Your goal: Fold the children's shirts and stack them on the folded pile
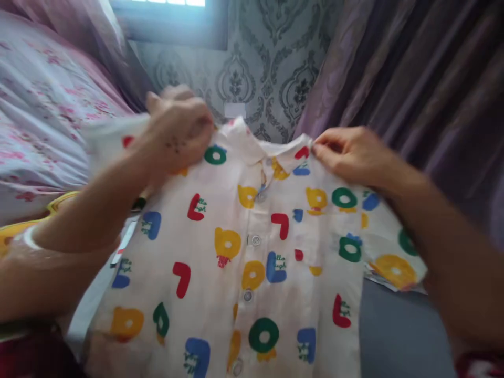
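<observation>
A white button-up shirt (220,283) printed with red, blue, green and yellow letters hangs spread out in front of me, its front towards the camera. My left hand (179,126), somewhat blurred, pinches it at the shoulder on the left of the collar. On the other side of the collar, my right hand (350,152) grips the opposite shoulder between thumb and fingers. The collar (244,139) stands between the two hands, and a row of buttons (255,240) runs down the middle. One short sleeve (397,257) droops below my right forearm; the other sleeve (114,136) is smeared by motion.
A grey surface (401,325) lies under the shirt at the right. White floral fabric (55,105) rises at the left, above a yellow item (23,231). Behind are a patterned wall (271,68), a purple curtain (394,79) and a bright window (173,16).
</observation>
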Demonstrator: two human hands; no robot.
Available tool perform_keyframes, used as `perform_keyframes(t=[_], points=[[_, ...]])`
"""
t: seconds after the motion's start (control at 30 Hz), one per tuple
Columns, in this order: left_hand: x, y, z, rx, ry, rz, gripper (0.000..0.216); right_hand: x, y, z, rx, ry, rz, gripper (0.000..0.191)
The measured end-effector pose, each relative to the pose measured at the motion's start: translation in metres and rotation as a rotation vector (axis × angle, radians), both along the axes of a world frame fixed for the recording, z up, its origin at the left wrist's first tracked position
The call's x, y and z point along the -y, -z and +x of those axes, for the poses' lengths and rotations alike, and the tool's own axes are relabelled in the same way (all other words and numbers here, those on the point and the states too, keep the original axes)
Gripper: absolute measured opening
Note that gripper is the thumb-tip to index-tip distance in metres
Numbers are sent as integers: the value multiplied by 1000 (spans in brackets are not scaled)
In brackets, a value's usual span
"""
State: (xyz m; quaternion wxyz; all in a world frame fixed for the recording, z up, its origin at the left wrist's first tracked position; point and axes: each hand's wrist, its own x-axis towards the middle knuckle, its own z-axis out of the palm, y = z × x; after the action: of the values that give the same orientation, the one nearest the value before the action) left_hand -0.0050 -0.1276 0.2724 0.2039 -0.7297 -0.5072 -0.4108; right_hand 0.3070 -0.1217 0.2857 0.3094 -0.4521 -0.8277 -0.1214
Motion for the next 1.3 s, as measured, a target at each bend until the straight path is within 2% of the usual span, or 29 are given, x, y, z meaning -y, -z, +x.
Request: perform_keyframes(t=[0.1,0.23,0.3,0.37,0.47,0.6,0.8,0.93,1.17,1.23,1.3], points=[[-53,52,-3,-62,20,-305,14,-46,53,-5,52,17,-225,17],[-109,146,-8,-35,142,-622,23,-90,137,-7,167,74,-436,24],[-128,192,-5,-29,131,-698,25,-105,176,-7,221,122,-509,26],[-140,230,0,-15,76,-729,23,-113,208,-8,250,143,-556,29],[-147,267,4,-28,65,-714,25,-118,243,-11,273,162,-586,32],[-148,287,4,-88,89,-661,27,-123,270,-10,328,194,-595,35],[-165,291,9,-238,33,-623,30,-148,289,-3,483,248,-522,40],[-185,295,14,-301,2,-555,30,-171,295,0,574,316,-484,40],[-218,306,14,-308,-51,-501,26,-206,295,0,575,288,-431,37],[-224,307,13,-297,-64,-515,27,-212,294,-1,543,280,-442,38],[-228,306,13,-262,-48,-604,28,-216,294,-1,512,260,-503,36]])
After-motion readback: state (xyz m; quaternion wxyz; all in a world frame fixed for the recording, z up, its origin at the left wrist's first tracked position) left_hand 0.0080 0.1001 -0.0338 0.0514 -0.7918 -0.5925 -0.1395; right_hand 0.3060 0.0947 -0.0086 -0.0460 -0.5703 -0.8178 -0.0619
